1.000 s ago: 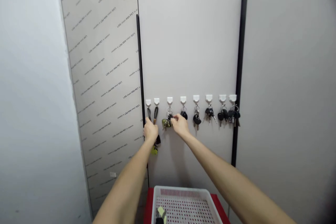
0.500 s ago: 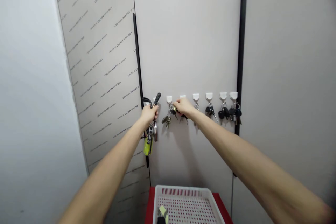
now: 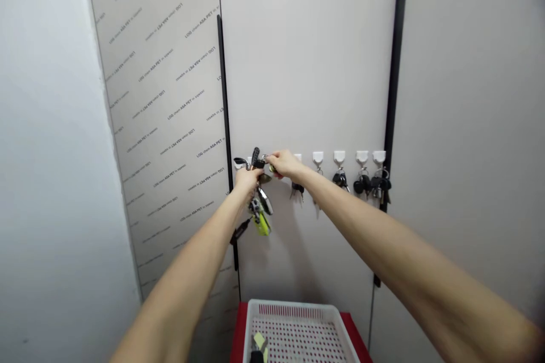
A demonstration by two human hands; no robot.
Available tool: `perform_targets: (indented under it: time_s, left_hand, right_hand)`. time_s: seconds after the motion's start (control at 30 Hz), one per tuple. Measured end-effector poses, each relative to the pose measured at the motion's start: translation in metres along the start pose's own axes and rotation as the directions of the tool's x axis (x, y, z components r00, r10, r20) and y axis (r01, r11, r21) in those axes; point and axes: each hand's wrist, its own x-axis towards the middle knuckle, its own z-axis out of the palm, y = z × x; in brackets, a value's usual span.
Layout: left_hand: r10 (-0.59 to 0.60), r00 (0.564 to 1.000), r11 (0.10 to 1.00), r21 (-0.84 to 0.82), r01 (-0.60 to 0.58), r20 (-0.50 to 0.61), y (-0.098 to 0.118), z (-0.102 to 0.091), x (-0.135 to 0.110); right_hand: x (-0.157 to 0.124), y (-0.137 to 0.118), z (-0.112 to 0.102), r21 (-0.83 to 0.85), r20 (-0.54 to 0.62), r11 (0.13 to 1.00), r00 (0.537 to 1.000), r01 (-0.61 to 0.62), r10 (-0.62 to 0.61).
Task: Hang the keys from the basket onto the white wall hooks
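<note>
A row of white hooks (image 3: 339,156) runs across a grey cabinet door, most with dark key bunches (image 3: 368,184) hanging from them. My left hand (image 3: 248,180) is closed around black straps; a bunch of keys with a yellow-green tag (image 3: 260,216) swings below it, just off the leftmost hooks. My right hand (image 3: 284,163) is closed in a pinch on a key bunch up at the third hook, its fingers touching the left hand's straps. Another dark key bunch (image 3: 297,189) hangs right below my right wrist.
A white perforated basket (image 3: 298,330) sits on a red surface (image 3: 237,336) below the hooks, with a small yellow and black item (image 3: 258,345) in it. Black vertical handles (image 3: 393,91) flank the door. A film-covered panel (image 3: 166,102) and a white wall stand at the left.
Both hands rose from below the keys to hook height. The left hand lifted its strapped keys off the left hooks; they now swing right. The right hand slid left to the third hook.
</note>
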Motion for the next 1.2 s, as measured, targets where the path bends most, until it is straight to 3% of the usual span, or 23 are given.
perform_targets:
  time_s: [0.1,0.2,0.33,0.47,0.6,0.7,0.8,0.83,0.87,0.9,0.93,0.97,1.0,1.07,1.13,1.2]
  left_hand:
    - [0.019,1.0,0.996,0.086,-0.019,0.006,0.007,-0.015,-0.008]
    - [-0.028,0.993,0.979,0.202,0.005,0.111,-0.004,-0.025,-0.033]
    - [-0.196,0.948,0.958,0.256,0.131,0.25,-0.051,-0.024,-0.083]
    - [-0.349,0.886,0.9,0.374,0.225,0.305,-0.106,-0.013,-0.126]
    - [-0.41,0.797,0.788,0.612,0.066,0.443,-0.14,-0.003,-0.152]
    - [-0.438,0.772,0.637,0.765,-0.095,0.461,-0.151,-0.001,-0.163]
    - [-0.463,0.745,0.551,0.814,-0.184,0.481,-0.152,-0.004,-0.165]
    - [-0.479,0.728,0.548,0.815,-0.188,0.49,-0.151,-0.005,-0.162]
    - [-0.496,0.707,0.557,0.81,-0.186,0.504,-0.148,-0.006,-0.159]
    - [-0.51,0.688,0.568,0.802,-0.182,0.517,-0.144,-0.006,-0.155]
    - [-0.518,0.676,0.574,0.799,-0.179,0.524,-0.14,-0.006,-0.151]
    - [-0.519,0.676,0.571,0.801,-0.18,0.523,-0.135,-0.005,-0.147]
    - [-0.517,0.68,0.56,0.806,-0.19,0.519,-0.131,-0.004,-0.144]
    - [-0.523,0.678,0.524,0.822,-0.222,0.516,-0.122,-0.001,-0.14]
    - [-0.534,0.659,0.505,0.825,-0.252,0.529,-0.117,0.002,-0.139]
    - [-0.53,0.648,0.534,0.809,-0.246,0.547,-0.116,0.001,-0.139]
  right_hand:
    - [-0.019,0.009,0.004,0.01,0.149,0.997,0.986,0.079,-0.08]
    - [-0.048,0.028,0.007,0.04,0.271,0.996,0.959,0.078,-0.086]
    - [-0.092,0.071,0.011,0.051,0.453,0.997,0.891,-0.053,0.024]
    - [-0.132,0.119,0.019,-0.092,0.583,0.977,0.785,-0.191,0.208]
    - [-0.169,0.162,0.026,-0.232,0.626,0.945,0.709,-0.229,0.325]
    - [-0.19,0.185,0.03,-0.296,0.62,0.928,0.694,-0.224,0.366]
    - [-0.192,0.189,0.025,-0.365,0.631,0.915,0.677,-0.174,0.38]
    - [-0.186,0.183,0.02,-0.372,0.612,0.916,0.703,-0.147,0.362]
    - [-0.176,0.174,0.014,-0.368,0.56,0.922,0.763,-0.12,0.323]
    - [-0.162,0.163,0.007,-0.356,0.455,0.93,0.852,-0.091,0.258]
    - [-0.147,0.149,-0.001,-0.322,0.288,0.944,0.942,-0.072,0.17]
    - [-0.13,0.136,-0.009,-0.275,0.078,0.961,0.995,-0.044,0.068]
    - [-0.113,0.122,-0.015,-0.25,-0.115,0.968,0.993,-0.025,-0.004]
    - [-0.083,0.102,-0.022,-0.244,-0.338,0.97,0.936,0.017,-0.102]
    - [-0.062,0.091,-0.022,-0.271,-0.39,0.963,0.914,0.002,-0.112]
    - [-0.05,0.087,-0.021,-0.307,-0.37,0.951,0.926,-0.039,-0.081]
